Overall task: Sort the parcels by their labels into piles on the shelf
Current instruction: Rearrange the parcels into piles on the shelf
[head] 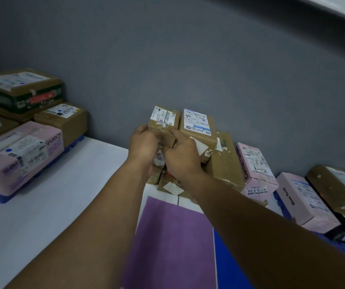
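Forearms stretch out over a purple sheet (173, 236) lying on the white shelf (63, 184), nearer than the fingers. Beyond it, the left hand (144, 140) and right hand (181, 155) both grip the small brown parcel (164, 119). The fingers (141, 130) curl round its left and near edges, clamped low on the box. The parcel is at the top of the middle pile (226, 161), touching a blue-labelled parcel (197, 128) just right of the fingers. Whether it is resting there or lifted clear, I cannot tell.

The likeliest trouble is that pile. The boxes below the fingers lie crooked and loosely taped, so a sideways pull could drag the blue-labelled parcel along and bring it down. The low grip leaves the top free to tip away towards the grey wall (188, 59) beyond the fingers. The parcel's label looks torn and the light is dim, so a misread could send it to the wrong group: the pink carton (19, 151) stack far left of the fingers, or the pink boxes (255, 163) to their right.
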